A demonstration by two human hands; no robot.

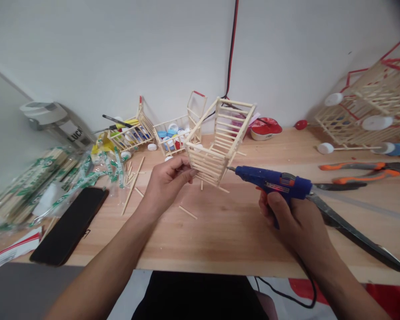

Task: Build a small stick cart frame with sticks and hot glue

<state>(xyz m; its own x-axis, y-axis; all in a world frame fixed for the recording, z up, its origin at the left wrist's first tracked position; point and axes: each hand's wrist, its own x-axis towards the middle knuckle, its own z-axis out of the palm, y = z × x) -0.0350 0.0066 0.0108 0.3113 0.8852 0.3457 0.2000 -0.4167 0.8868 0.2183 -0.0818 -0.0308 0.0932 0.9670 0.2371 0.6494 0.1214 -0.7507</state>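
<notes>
My left hand (168, 180) pinches the lower corner of a small basket frame (220, 140) built of thin wooden sticks, holding it tilted above the wooden table (220, 231). My right hand (291, 213) grips a blue hot glue gun (273, 181). Its nozzle points left and sits right beside the frame's lower right edge. Loose sticks (187, 212) lie on the table under the frame.
Two finished stick carts (168, 133) with bottle caps stand at the back wall. A larger stick structure (370, 109) is at the right, with orange-handled pliers (363, 171) and a long dark blade (353, 231). A black phone (70, 224) and packets of sticks (30, 189) lie left.
</notes>
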